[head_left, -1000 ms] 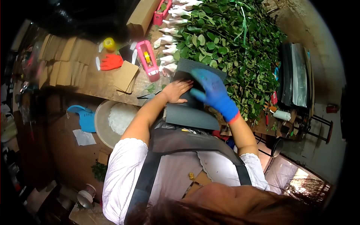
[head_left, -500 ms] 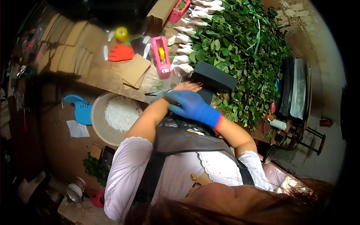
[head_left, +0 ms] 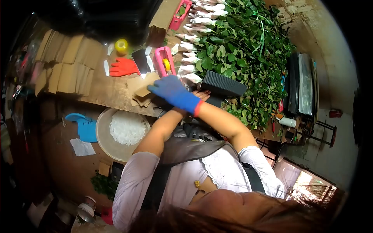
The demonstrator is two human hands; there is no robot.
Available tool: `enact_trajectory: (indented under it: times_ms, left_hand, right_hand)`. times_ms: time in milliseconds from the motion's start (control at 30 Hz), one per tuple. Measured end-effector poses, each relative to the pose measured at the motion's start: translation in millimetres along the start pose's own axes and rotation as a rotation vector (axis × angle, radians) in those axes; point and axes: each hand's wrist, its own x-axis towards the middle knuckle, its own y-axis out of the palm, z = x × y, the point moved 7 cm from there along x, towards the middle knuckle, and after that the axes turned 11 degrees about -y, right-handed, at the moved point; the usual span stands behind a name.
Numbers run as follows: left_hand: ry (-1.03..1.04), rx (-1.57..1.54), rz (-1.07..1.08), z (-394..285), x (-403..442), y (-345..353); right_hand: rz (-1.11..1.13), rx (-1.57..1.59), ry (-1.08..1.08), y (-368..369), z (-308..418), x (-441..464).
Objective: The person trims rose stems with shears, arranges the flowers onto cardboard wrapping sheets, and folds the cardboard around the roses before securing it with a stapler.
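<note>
My right hand [head_left: 171, 91], in a blue knitted glove, reaches left across my other forearm. Its fingertips grip the edge of a brown cardboard sheet [head_left: 144, 86], tilted above several similar sheets on the table edge. My bare left hand [head_left: 203, 94] lies flat with fingers stretched out, beside a black ridged block [head_left: 223, 83] and partly under the right wrist. Just beyond the glove stands a pink tape dispenser [head_left: 160, 58] with a yellow roll. Next to it, rose stems with white-wrapped heads [head_left: 189, 69] lie in a row.
Green leafy stems [head_left: 248, 50] pile up at the right. An orange glove [head_left: 123, 67], yellow tape roll [head_left: 121, 46] and cardboard stacks [head_left: 68, 83] are on the table [head_left: 105, 95]. Below its edge stands a tub [head_left: 101, 145] of white pieces, near a blue plastic piece [head_left: 87, 130].
My gloved right hand has moved left from over the left wrist to the cardboard stack, where a sheet is now tilted up. My left hand stays beside the black block.
</note>
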Motion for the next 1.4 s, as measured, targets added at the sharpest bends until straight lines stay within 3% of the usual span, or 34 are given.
enact_trajectory:
  times_ms: [67,167,233,267,333,367,467,600,667,733,867,933,967,1067,1100,1133,1267,1333,1400]
  left_hand:
    - [-0.047,-0.050,-0.043,0.4,4.4,2.6]
    - [-0.093,-0.384,0.001,10.4,5.6,-26.2]
    - [-0.130,-0.601,0.043,13.0,4.2,-38.0]
    - [-0.059,-0.353,0.057,4.8,5.3,-35.3]
    - [0.077,0.147,0.087,-6.8,6.2,-21.2]
    - [-0.047,-0.160,0.335,-0.6,1.5,3.0]
    - [-0.090,-0.184,0.411,2.5,4.9,-34.5]
    - [-0.064,-0.072,0.418,21.5,-11.3,-74.2]
    - [-0.087,-0.085,0.227,37.4,-24.2,-102.7]
    - [-0.090,-0.106,0.209,37.5,-21.9,-123.5]
    - [-0.035,-0.261,0.184,12.1,8.5,-125.4]
    - [-0.101,-0.232,0.515,7.7,8.5,-79.6]
    - [-0.112,-0.308,0.358,6.0,13.4,-81.1]
    - [-0.166,-0.226,0.402,7.2,11.9,-65.8]
    - [-0.177,-0.242,0.426,7.5,11.8,-68.6]
    - [-0.193,-0.256,0.451,4.4,14.8,-75.1]
    - [-0.276,-0.353,0.433,-2.1,16.8,-92.5]
    - [-0.323,-0.355,0.438,-2.6,20.8,-96.6]
    - [-0.331,-0.378,0.436,-2.4,20.4,-95.6]
  right_hand:
    - [-0.218,0.144,0.075,-73.5,-8.2,-33.8]
    - [-0.326,0.389,0.262,-98.1,-14.6,-107.0]
    - [-0.157,0.528,0.448,-63.4,-23.8,-170.0]
    - [-0.071,0.599,0.534,-41.7,-27.1,-200.9]
    - [0.010,1.161,1.012,9.8,-38.9,-260.0]
    - [0.020,1.356,1.138,26.2,-40.6,-277.8]
    - [0.206,1.307,1.163,48.3,-56.0,-295.0]
    - [0.277,1.238,1.113,74.8,-64.4,-296.6]
    - [0.317,1.153,1.122,86.3,-64.1,-293.3]
    - [0.304,1.091,1.128,82.5,-63.5,-286.7]
    - [0.223,0.879,0.962,79.7,-63.8,-284.8]
    - [0.190,0.609,0.883,72.7,-65.3,-280.7]
    - [0.232,0.604,0.878,75.8,-64.6,-282.2]
    - [0.337,0.513,0.872,64.7,-63.3,-278.5]
    - [0.297,0.514,0.873,55.9,-60.3,-284.2]
    - [0.046,0.587,0.882,32.5,-54.9,-294.8]
    - [-0.386,0.884,1.061,3.6,-49.7,-407.2]
    - [-0.398,1.028,1.538,23.9,-53.2,-491.9]
    - [-0.413,0.641,1.653,53.5,-83.1,-569.0]
